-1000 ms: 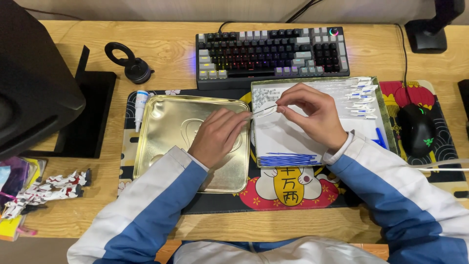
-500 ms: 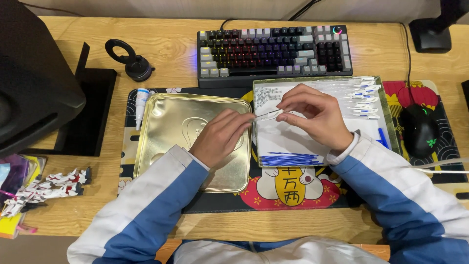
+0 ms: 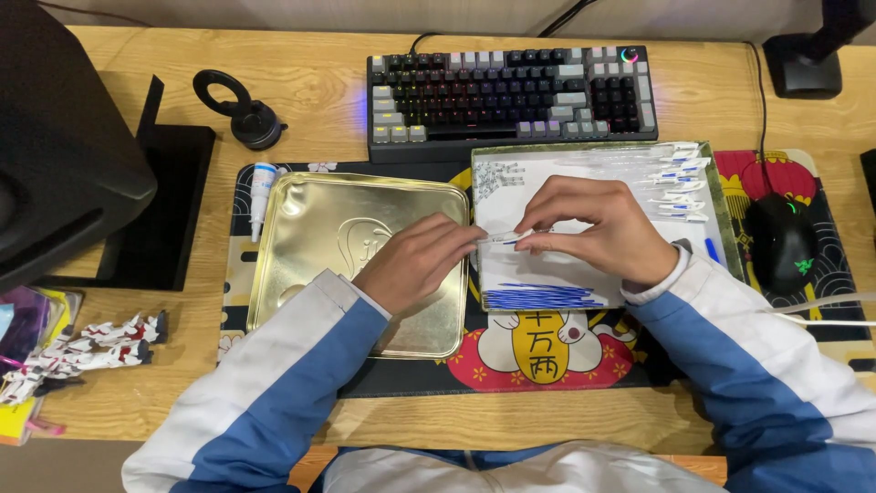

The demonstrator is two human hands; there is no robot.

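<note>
Both hands pinch one thin white strip, its long axis running left to right between them, left hand fingers clamped on its left end over the gold tin lid, right hand on its right end above the white-lined tray.

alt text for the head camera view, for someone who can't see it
Both hands, the left hand and the right hand, pinch a thin white stick between them, over a gold tin lid and a tray of small white and blue pieces. They sit on a patterned desk mat, with a keyboard behind and a black mouse to the right.
</note>
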